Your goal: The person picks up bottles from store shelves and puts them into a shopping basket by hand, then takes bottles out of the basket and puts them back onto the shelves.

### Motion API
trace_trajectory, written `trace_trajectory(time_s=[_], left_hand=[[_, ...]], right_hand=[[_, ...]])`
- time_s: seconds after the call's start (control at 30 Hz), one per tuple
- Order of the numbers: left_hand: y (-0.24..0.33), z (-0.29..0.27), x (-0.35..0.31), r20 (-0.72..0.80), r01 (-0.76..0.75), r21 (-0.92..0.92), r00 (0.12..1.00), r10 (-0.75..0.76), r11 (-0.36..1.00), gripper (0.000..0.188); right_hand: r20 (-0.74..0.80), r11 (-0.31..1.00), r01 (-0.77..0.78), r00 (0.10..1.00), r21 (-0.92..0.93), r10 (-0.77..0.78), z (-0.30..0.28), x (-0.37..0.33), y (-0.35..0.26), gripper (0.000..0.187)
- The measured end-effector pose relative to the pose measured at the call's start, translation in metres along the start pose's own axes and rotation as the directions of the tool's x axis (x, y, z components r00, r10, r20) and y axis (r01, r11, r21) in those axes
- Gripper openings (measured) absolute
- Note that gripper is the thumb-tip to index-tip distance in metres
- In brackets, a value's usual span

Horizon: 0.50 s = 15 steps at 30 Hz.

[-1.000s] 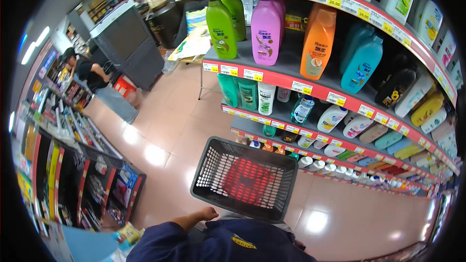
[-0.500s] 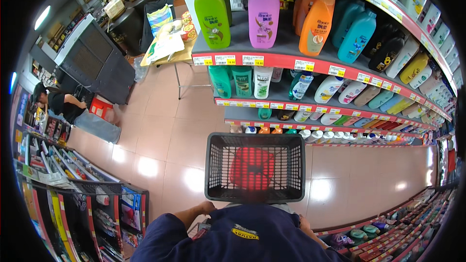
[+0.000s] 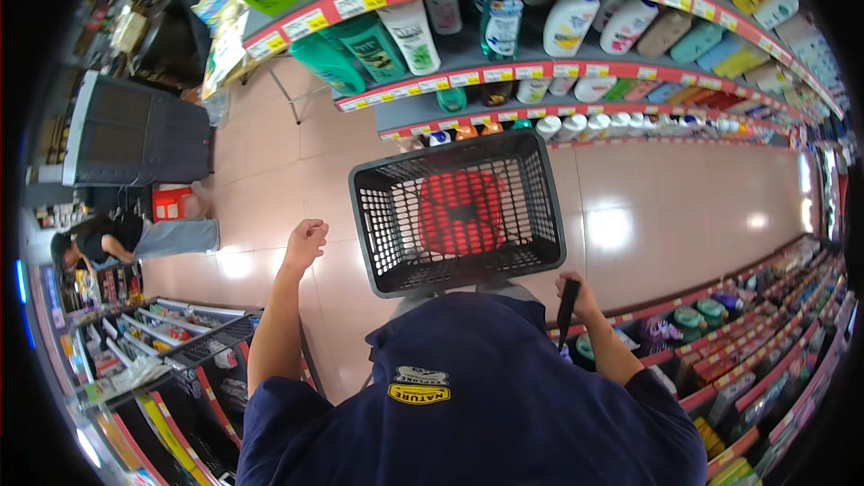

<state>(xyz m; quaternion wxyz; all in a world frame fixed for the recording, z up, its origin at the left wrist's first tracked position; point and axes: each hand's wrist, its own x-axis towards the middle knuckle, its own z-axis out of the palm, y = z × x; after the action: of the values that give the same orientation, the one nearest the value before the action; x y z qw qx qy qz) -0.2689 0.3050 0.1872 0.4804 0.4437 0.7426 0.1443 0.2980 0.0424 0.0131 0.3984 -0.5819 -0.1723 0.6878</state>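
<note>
A black slotted plastic shopping basket (image 3: 457,281) stands in front of me, slightly tilted in view; a red shape (image 3: 459,216) shows through the slots of its bottom. My left hand (image 3: 309,244) is held out to the left of the basket, touching nothing. Its fingers are half curled and apart, with nothing seen in them. At the basket's near right corner, my right hand (image 3: 576,295) is closed round a black bar-like handle (image 3: 566,313). Whether that handle joins the basket is hidden.
Shelves of shampoo bottles (image 3: 501,25) curve along the front and right. A low rack of small packages (image 3: 711,351) runs at my right, and another rack (image 3: 171,342) stands at left. A person (image 3: 112,238) bends at the far left near a grey cabinet (image 3: 135,130). Tiled floor (image 3: 666,189) lies between.
My left hand has moved out from near my body, up and left. My right hand now shows on a black handle. The basket has tilted in view, and the shelves have shifted upward.
</note>
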Motion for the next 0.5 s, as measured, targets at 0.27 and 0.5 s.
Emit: trace_trajectory(time_s=[0.27,0.5], left_hand=[[-0.061,0.086,0.066,0.314,0.09,0.287,0.932,-0.183,0.954,0.075],[-0.092,0.096,0.081,0.364,-0.055,0.293,0.93,-0.058,0.955,0.055]], right_hand=[[-0.496,0.947,-0.23,0.81,0.223,0.313,0.156,0.013,-0.026,0.069],[-0.614,0.882,-0.042,0.702,0.469,0.36,0.229,0.043,0.004,0.043]])
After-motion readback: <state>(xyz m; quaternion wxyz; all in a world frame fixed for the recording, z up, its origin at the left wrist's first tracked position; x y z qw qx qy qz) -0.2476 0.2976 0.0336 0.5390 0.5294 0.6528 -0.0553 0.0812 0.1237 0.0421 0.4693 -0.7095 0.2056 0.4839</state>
